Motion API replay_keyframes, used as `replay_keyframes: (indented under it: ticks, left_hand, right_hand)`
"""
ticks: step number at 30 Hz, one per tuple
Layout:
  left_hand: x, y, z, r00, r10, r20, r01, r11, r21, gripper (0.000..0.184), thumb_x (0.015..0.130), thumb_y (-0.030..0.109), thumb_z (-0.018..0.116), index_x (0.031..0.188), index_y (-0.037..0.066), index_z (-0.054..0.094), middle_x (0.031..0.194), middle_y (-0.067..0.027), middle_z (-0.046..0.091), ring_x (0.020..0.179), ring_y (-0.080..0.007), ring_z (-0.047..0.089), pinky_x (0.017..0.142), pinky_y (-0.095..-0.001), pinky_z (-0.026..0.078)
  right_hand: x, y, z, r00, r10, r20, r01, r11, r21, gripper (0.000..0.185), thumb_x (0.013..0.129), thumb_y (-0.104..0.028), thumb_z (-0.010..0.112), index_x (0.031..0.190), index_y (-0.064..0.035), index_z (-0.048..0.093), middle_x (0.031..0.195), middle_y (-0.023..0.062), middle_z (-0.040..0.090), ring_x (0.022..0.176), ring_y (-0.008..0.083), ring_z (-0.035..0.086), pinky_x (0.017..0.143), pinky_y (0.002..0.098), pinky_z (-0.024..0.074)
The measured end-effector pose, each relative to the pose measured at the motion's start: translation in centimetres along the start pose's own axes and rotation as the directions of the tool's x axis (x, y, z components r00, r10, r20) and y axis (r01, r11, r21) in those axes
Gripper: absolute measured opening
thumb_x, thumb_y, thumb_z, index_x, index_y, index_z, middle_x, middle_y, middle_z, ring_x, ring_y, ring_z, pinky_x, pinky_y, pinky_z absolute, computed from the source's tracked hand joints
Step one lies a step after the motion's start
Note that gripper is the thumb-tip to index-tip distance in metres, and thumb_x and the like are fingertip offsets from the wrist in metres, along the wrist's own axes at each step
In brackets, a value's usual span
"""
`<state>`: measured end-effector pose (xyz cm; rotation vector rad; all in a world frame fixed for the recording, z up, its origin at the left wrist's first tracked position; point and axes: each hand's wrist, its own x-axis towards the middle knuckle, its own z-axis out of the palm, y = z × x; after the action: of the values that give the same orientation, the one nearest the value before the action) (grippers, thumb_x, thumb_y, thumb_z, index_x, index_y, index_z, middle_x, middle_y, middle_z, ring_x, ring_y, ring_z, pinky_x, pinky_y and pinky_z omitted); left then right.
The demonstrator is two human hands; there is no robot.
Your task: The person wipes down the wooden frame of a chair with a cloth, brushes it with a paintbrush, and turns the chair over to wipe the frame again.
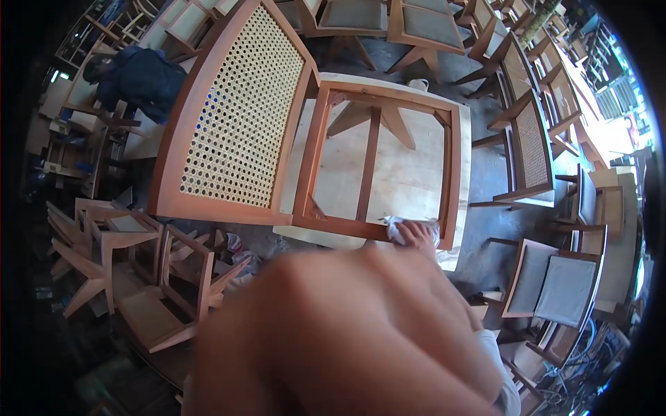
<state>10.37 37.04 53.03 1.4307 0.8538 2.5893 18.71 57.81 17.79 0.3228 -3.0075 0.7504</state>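
A chair with a reddish-brown wooden frame has a woven cane back (243, 111) and an open seat frame (451, 173) with one middle slat. It lies over a pale wooden board (409, 180). At the near right corner of the seat frame, my right hand (417, 234) presses a crumpled white cloth (397, 227) against the near rail, fingers bent over it. Blurred bare skin close to the camera fills the lower middle and hides what is behind it. It may be my left hand or arm; no left fingers can be made out.
Wooden chair frames (149, 270) stack at the left. Chairs with grey pads (565, 291) stand at the right, and more chairs (423, 28) line the back. A person in dark clothing (149, 80) bends at the upper left.
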Motion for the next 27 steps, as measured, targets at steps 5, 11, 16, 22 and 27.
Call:
replay_keyframes:
  ticks: [5, 11, 16, 22, 27]
  left_hand:
    - [-1.2, 0.7, -2.9, 0.967, -0.226, -0.118, 0.217, 0.972, -0.088, 0.013, 0.088, 0.016, 0.071, 0.087, 0.003, 0.069, 0.087, -0.0099, 0.061, 0.067, -0.0189, 0.06, 0.055, -0.0273, 0.047]
    - [-2.4, -1.5, -3.4, 0.896, -0.37, 0.245, 0.442, 0.791, -0.422, 0.023, 0.089, 0.02, 0.071, 0.092, -0.003, 0.069, 0.089, -0.0141, 0.062, 0.069, -0.0207, 0.062, 0.057, -0.0288, 0.047]
    - [-0.7, -2.5, -4.1, 0.853, -0.094, 0.514, 0.409, 0.732, -0.545, 0.014, 0.092, 0.013, 0.065, 0.096, 0.0, 0.065, 0.088, -0.0076, 0.061, 0.069, -0.014, 0.058, 0.067, -0.0312, 0.048]
    - [0.0, -4.0, -3.8, 0.864, 0.071, 0.498, 0.251, 0.797, -0.549, 0.012, 0.092, 0.013, 0.063, 0.097, 0.002, 0.062, 0.086, -0.0065, 0.06, 0.073, -0.0143, 0.058, 0.085, -0.0432, 0.049]
    - [-1.3, -2.8, -2.7, 0.874, -0.295, 0.387, 0.48, 0.655, -0.584, 0.029, 0.09, 0.022, 0.072, 0.093, -0.006, 0.068, 0.093, -0.0169, 0.063, 0.07, -0.0222, 0.062, 0.058, -0.03, 0.046]
  right_hand:
    - [0.3, -0.6, -2.7, 0.967, 0.071, -0.245, -0.072, 0.997, 0.003, 0.039, 0.079, -0.021, 0.071, 0.114, -0.005, 0.064, 0.117, 0.0147, 0.065, 0.119, 0.0376, 0.055, 0.106, 0.0483, 0.038]
    - [-1.0, -0.6, 3.1, 0.912, 0.186, -0.366, -0.147, 0.98, 0.131, 0.039, 0.083, -0.019, 0.065, 0.119, -0.0024, 0.061, 0.123, 0.0195, 0.061, 0.124, 0.0381, 0.052, 0.111, 0.0536, 0.0296]
    - [-2.4, 0.2, 3.3, 0.755, 0.505, -0.417, -0.323, 0.841, 0.434, 0.027, 0.092, -0.016, 0.059, 0.111, 0.0026, 0.059, 0.104, 0.0235, 0.064, 0.095, 0.0406, 0.063, 0.083, 0.0433, 0.049]
    - [-4.0, 0.3, 1.6, 0.504, 0.604, -0.618, -0.362, 0.797, 0.484, 0.025, 0.096, -0.021, 0.056, 0.11, 0.0006, 0.059, 0.089, 0.0174, 0.065, 0.075, 0.0268, 0.064, 0.07, 0.0359, 0.0504]
    - [-6.1, 2.1, 0.7, 0.228, 0.757, -0.612, -0.258, 0.653, 0.712, 0.032, 0.099, -0.026, 0.056, 0.112, 0.0031, 0.058, 0.094, 0.0119, 0.064, 0.082, 0.018, 0.06, 0.069, 0.0316, 0.0483]
